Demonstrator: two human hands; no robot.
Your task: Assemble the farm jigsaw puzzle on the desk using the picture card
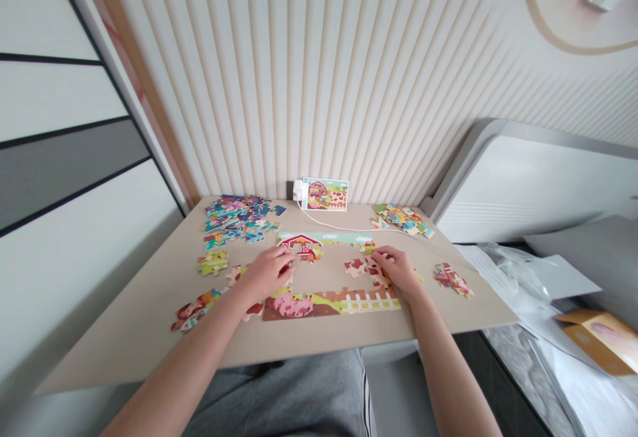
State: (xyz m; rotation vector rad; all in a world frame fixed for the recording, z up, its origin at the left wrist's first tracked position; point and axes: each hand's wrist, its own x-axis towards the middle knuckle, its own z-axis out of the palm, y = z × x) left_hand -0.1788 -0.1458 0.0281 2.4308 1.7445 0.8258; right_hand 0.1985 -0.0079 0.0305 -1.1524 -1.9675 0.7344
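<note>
A partly joined jigsaw puzzle lies on the table, its frame of edge pieces around an open middle. A red barn shows at its upper left, a pink pig and white fence along the bottom. My left hand is at the left edge, fingers curled together; what lies under the fingertips is hidden. At the right edge, my right hand pinches a puzzle piece, mostly covered by the fingers. Brown-and-cream cow pieces lie inside the frame beside this hand.
Loose pieces form a dark blue pile at back left and a bright pile at back right. Smaller clusters lie at the sides. A picture card leans on the wall by a white charger, whose cable crosses the table.
</note>
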